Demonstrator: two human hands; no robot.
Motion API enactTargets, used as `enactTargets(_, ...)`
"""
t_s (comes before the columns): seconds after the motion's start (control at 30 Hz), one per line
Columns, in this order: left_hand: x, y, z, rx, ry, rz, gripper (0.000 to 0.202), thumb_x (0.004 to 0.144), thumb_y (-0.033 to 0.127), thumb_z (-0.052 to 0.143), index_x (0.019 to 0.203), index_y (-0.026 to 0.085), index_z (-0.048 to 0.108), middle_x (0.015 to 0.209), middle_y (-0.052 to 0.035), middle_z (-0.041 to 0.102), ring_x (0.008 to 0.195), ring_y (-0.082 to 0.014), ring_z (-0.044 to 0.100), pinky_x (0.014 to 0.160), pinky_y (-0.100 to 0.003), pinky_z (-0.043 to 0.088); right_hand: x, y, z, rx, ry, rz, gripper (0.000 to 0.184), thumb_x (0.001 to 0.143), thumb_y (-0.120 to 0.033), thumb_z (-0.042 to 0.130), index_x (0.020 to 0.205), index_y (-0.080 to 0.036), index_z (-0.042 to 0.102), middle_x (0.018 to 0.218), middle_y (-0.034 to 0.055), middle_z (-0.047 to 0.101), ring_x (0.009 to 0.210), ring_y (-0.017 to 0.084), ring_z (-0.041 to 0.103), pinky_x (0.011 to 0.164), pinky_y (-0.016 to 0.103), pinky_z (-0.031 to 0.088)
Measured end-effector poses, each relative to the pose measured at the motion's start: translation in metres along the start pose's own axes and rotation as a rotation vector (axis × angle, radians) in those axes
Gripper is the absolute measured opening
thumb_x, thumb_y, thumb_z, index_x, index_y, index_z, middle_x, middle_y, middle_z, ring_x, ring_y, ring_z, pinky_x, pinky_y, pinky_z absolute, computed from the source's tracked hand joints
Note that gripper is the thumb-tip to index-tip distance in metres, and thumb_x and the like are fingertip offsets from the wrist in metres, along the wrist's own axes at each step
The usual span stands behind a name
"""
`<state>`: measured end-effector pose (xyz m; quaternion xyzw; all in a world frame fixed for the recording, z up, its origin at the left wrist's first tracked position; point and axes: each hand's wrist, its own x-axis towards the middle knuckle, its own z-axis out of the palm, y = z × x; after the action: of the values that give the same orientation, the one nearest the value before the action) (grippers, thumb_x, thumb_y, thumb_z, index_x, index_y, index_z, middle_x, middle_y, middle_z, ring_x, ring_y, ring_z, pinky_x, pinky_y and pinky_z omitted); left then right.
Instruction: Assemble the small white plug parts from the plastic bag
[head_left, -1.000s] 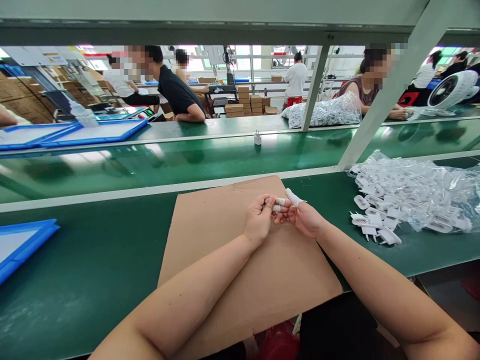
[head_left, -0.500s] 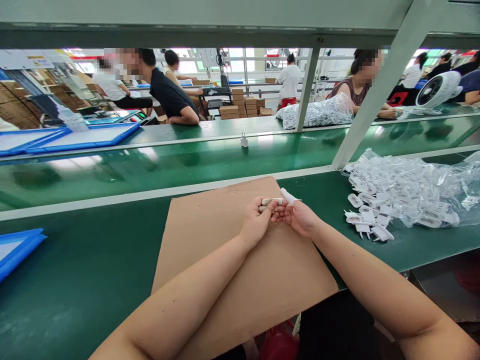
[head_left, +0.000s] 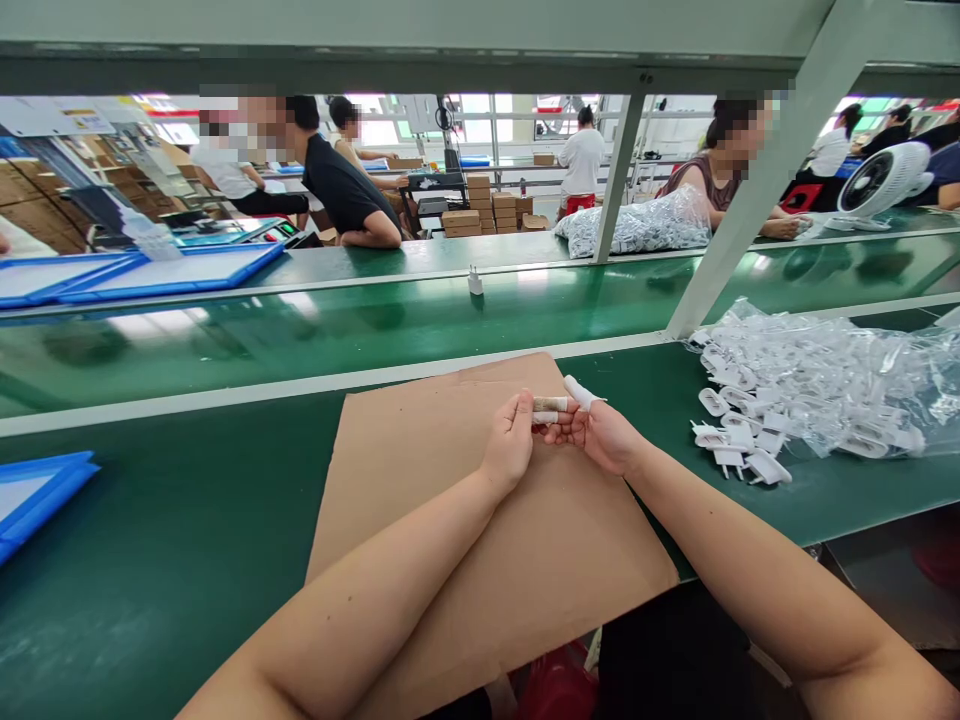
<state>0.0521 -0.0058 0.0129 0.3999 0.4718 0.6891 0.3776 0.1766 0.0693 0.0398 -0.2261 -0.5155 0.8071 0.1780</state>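
Both hands meet above a brown cardboard sheet (head_left: 480, 560) lying on the green bench. My left hand (head_left: 510, 448) is closed in a pinch around a beige finger cot (head_left: 551, 404) that sits on an outstretched finger of my right hand (head_left: 604, 437). My right hand holds nothing; its forefinger sticks up, wearing a white finger cot (head_left: 581, 391), and its lower fingers curl loosely. My forearms cross the cardboard from the near edge.
A clear bag spilling several white plug parts (head_left: 810, 385) lies at the right. One white plug (head_left: 475, 281) stands on the green conveyor belt (head_left: 300, 320) behind. Blue trays (head_left: 34, 490) sit left. Slanted frame posts (head_left: 757, 180) rise ahead; other people work beyond.
The white plug on the belt has drifted left. My left fingers have slid along the right finger, and more of the beige cot shows. Both hands stayed over the cardboard.
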Motion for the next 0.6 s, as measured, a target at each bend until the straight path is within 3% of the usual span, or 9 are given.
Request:
enactTargets(0.3,0.0016,0.0005,-0.001,0.033,-0.007,-0.003,0.053,0.086,0.068,0.064,0.082,0.016,0.068,0.075,-0.0042,0.069,0.063,-0.0128,0.057,0.062,-0.026,0.049,-0.0005,0.0003,0.0002,0.012,0.029,-0.03,0.056,0.098,-0.063,0.046,0.089,-0.016,0.076,0.088,0.0095,0.075,0.068,0.015,0.063,0.074,0.028,0.051)
enactTargets(0.6,0.0018,-0.0014,-0.0012,0.046,-0.015,-0.053,0.049,0.083,0.065,0.068,0.082,0.015,0.065,0.073,-0.0014,0.064,0.063,-0.0114,0.055,0.061,-0.025,0.047,0.0003,0.002,-0.0017,0.054,0.058,-0.021,0.051,0.096,-0.061,0.054,0.077,-0.016,0.068,0.083,0.0075,0.073,0.067,0.014,0.063,0.072,0.027,0.051)
